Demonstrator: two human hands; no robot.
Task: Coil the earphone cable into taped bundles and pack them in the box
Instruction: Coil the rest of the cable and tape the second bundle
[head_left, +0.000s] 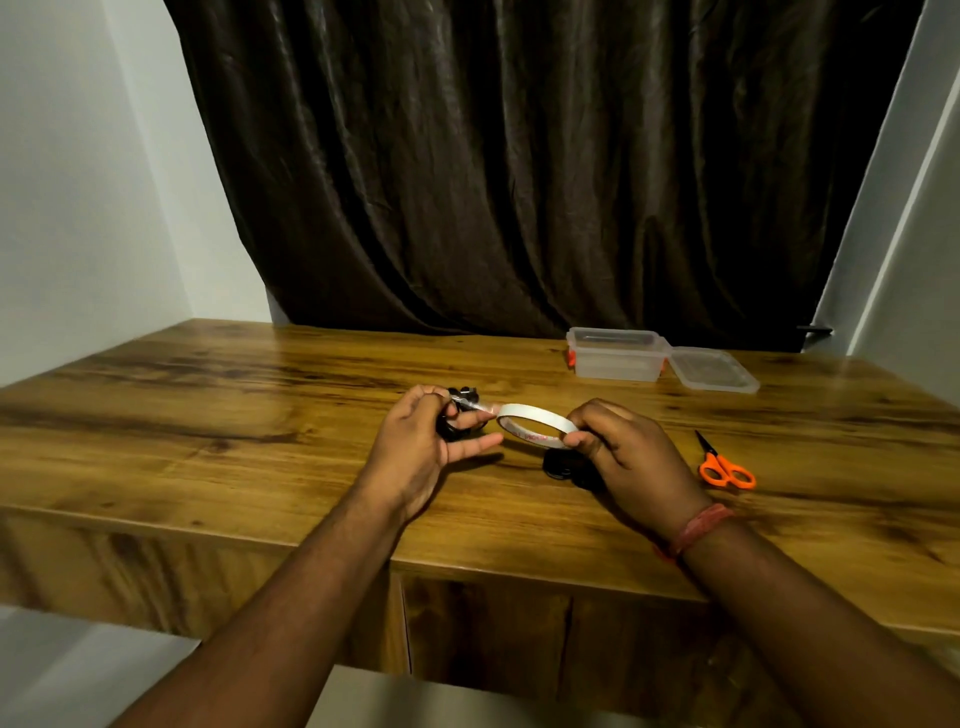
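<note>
My left hand (415, 447) grips a coiled black cable (460, 415) above the tabletop (208, 415), fingers curled round it. My right hand (628, 457) pinches the tape roll (535, 426) — a strip runs from it onto the coil. Another black bundle (563, 467) lies under my right hand. The box (615, 356) stands open behind, lid (714, 370) beside it — scissors (724, 465) at right.

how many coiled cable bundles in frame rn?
2. One black bundle is gripped in the left hand, with tape from the roll stuck on it. The other bundle lies on the table, partly hidden under the right hand. The box interior can't be seen clearly.
</note>
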